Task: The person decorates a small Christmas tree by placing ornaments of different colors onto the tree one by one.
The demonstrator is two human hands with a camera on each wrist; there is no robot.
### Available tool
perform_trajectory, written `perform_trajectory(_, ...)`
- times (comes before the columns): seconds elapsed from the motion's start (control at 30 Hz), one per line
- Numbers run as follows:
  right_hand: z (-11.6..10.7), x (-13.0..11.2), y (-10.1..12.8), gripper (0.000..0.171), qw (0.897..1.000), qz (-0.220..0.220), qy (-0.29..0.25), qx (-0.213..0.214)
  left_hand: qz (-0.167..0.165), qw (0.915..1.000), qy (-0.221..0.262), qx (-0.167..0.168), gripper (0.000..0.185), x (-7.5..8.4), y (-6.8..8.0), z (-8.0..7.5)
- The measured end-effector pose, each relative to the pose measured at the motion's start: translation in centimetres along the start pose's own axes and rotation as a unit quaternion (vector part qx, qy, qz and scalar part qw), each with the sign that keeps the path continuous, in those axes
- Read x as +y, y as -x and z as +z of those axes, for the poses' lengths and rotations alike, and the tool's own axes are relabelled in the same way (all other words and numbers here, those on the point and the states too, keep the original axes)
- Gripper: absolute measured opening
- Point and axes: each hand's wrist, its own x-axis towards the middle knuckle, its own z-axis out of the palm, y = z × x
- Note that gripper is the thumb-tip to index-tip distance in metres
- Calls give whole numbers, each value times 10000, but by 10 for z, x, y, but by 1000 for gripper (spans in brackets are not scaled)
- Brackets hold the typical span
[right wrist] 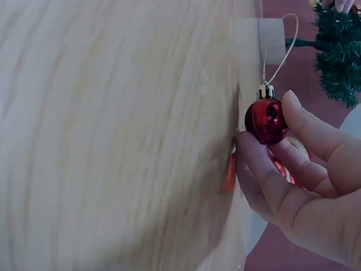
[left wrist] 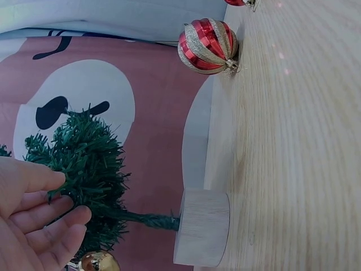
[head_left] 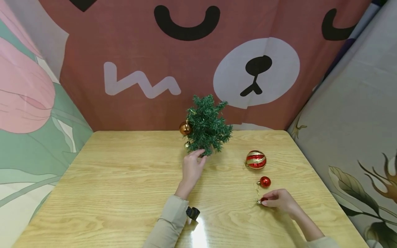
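**One bauble pinched, one hand at the tree**

The right hand (head_left: 280, 200) pinches a small red bauble (right wrist: 266, 121) between thumb and fingertips, low over the wooden table (head_left: 124, 179), its gold hanging loop (right wrist: 277, 48) trailing free. The left hand (head_left: 192, 168), fingers loosely extended, touches the lower branches of the miniature tree (head_left: 208, 124) on its round wooden base (left wrist: 202, 227).

Near the right hand lie another red bauble (head_left: 264, 181) and, further off, a striped red-and-gold ball (head_left: 256, 159). A copper ball (head_left: 185, 128) hangs on the tree.

The grip is on smooth, round gloss, so the bauble could slip and roll. The tree looks light; a push on its branches may tip it.
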Motion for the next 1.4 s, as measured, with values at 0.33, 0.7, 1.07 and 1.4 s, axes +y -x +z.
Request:
perform_trajectory(0.33, 8, -8, 0, 44, 9971, -360, -666, -125, -10, 10000, -96, -22, 16, 1, -1, 1)
perform_trajectory(0.7, 15, -19, -7, 43, 9932, -568, -1018, -25, 11, 9999, -79, -71, 16, 1, -1, 0)
perform_trajectory(1.07, 22, -37, -12, 41, 9911, -732, -1110, 94, 20, 9999, 91, -114, 16, -1, 0, 0)
perform_trajectory(1.4, 29, -54, -18, 39, 9848, -894, -1486, 124, 43, 9999, 54, -108, 15, -1, -1, 0)
